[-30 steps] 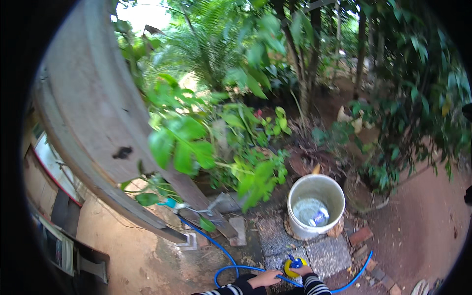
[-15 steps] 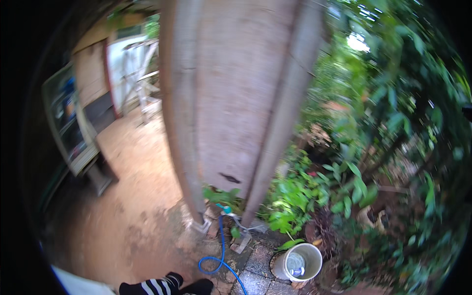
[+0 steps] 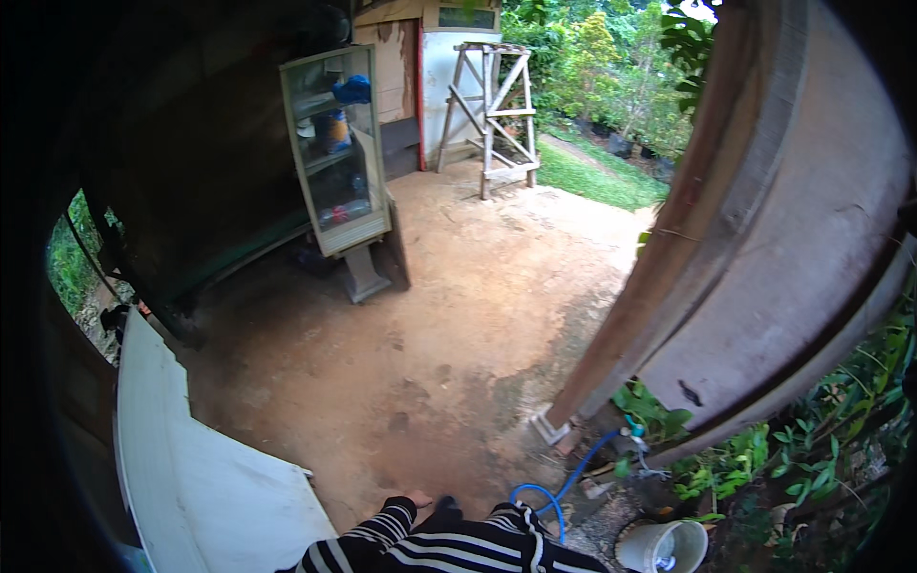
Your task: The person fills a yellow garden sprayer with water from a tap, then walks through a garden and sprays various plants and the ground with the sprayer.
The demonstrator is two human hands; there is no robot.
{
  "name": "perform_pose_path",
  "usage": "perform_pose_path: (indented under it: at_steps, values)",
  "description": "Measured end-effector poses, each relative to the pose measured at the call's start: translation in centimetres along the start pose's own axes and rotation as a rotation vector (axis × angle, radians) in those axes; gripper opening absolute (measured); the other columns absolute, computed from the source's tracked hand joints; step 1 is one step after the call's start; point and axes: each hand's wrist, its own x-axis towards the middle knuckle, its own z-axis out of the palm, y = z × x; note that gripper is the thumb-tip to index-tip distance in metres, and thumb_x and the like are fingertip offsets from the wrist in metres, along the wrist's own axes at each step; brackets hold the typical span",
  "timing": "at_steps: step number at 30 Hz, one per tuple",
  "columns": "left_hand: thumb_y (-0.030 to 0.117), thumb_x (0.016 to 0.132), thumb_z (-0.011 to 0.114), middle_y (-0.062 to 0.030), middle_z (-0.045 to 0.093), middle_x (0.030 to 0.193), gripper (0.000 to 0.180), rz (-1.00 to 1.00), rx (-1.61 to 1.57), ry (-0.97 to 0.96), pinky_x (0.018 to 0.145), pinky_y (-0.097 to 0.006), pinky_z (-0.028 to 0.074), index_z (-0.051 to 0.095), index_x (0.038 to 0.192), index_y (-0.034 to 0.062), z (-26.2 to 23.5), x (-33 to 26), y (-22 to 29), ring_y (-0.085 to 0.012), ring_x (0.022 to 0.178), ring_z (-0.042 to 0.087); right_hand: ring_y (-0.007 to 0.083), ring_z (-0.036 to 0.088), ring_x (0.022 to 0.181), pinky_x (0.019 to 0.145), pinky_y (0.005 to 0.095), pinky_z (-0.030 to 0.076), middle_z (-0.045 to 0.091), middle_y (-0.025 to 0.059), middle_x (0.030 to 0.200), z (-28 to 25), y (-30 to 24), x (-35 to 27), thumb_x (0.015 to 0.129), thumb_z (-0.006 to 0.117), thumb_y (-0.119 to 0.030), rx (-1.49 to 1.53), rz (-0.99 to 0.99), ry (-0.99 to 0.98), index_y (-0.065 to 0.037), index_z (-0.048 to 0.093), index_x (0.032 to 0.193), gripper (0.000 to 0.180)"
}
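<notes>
Below me, black clothing with white stripes (image 3: pixel 458 549) fills the bottom edge. A small patch of my left hand (image 3: pixel 418 498) shows past the end of a striped sleeve (image 3: pixel 387 523); its fingers are too small and hidden to read. Nothing can be made out in it. My right hand is not in view. Nearest on the right lies a looped blue hose (image 3: pixel 583 468), joined to a teal fitting (image 3: pixel 634 429) at the foot of a wooden post. A pale bucket (image 3: pixel 661 546) with something clear and bluish inside stands beyond it.
A white panel (image 3: pixel 220 477) stands close on the left. Ahead is a glass-fronted cabinet (image 3: pixel 334 153) and a wooden frame stand (image 3: pixel 492 119) on a bare earthen floor (image 3: pixel 458 315). On the right, a wooden post (image 3: pixel 669 277) edges a wall panel (image 3: pixel 802 229), with plants beside it.
The view has swung left: the post, wall panel, hose and bucket have shifted to the right. The cabinet and wooden stand show more fully, and more striped clothing shows.
</notes>
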Motion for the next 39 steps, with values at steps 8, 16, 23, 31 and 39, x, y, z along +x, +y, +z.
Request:
perform_pose_path:
  at_steps: [8, 16, 23, 31, 39]
  values:
    - [0.034, 0.081, 0.049, -0.0206, 0.065, 0.100, 0.039, -0.310, -0.530, 0.302, 0.085, -0.041, 0.045, 0.067, 0.093, 0.0014, -8.3, -4.6, -13.8, -0.0337, 0.099, 0.060, 0.0219, 0.063, 0.079, 0.072, 0.0341, 0.049, 0.066, 0.0115, 0.088, 9.4, -9.3, 1.4, 0.064, 0.072, -0.025, 0.127, 0.094, -0.048, 0.003, 0.065, 0.094, 0.042]
    - [0.033, 0.085, 0.057, -0.0152, 0.061, 0.112, 0.047, -0.457, -0.849, 0.120, 0.089, -0.038, 0.042, 0.057, 0.117, -0.0022, -18.3, 1.1, -11.0, -0.0256, 0.108, 0.054, 0.0148, 0.048, 0.053, 0.053, 0.0309, 0.039, 0.049, -0.0003, 0.059, 14.8, -25.3, 11.6, 0.072, 0.069, -0.021, 0.542, 0.064, -0.078, -0.009, 0.058, 0.066, 0.018]
    - [0.026, 0.080, 0.057, -0.0152, 0.068, 0.091, 0.037, -0.393, -0.788, 0.464, 0.076, -0.037, 0.048, 0.065, 0.096, -0.0063, -33.2, 13.3, -7.0, -0.0225, 0.087, 0.064, 0.0225, 0.063, 0.077, 0.071, 0.0341, 0.048, 0.066, 0.0121, 0.083, 20.5, -40.4, 28.8, 0.073, 0.066, -0.040, 0.039, -0.015, -0.226, -0.002, 0.066, 0.088, 0.041]
    - [0.028, 0.084, 0.055, -0.0199, 0.061, 0.106, 0.038, -0.324, -0.435, 0.280, 0.084, -0.040, 0.046, 0.058, 0.108, -0.0009, -47.6, 25.5, -6.0, -0.0302, 0.098, 0.060, 0.0244, 0.063, 0.092, 0.079, 0.0330, 0.048, 0.067, 0.0150, 0.099, 19.1, -58.1, 34.7, 0.069, 0.070, -0.045, -0.154, -0.027, -0.329, -0.001, 0.066, 0.099, 0.053]
    - [0.027, 0.082, 0.053, -0.0208, 0.065, 0.091, 0.033, -0.346, -0.429, 0.155, 0.078, -0.041, 0.048, 0.063, 0.096, -0.0016, -61.0, 43.4, -1.6, -0.0318, 0.089, 0.063, 0.0198, 0.060, 0.064, 0.058, 0.0332, 0.047, 0.065, 0.0084, 0.072, 17.8, -72.5, 40.3, 0.067, 0.076, -0.027, 0.498, 0.297, -0.043, 0.002, 0.067, 0.083, 0.035]
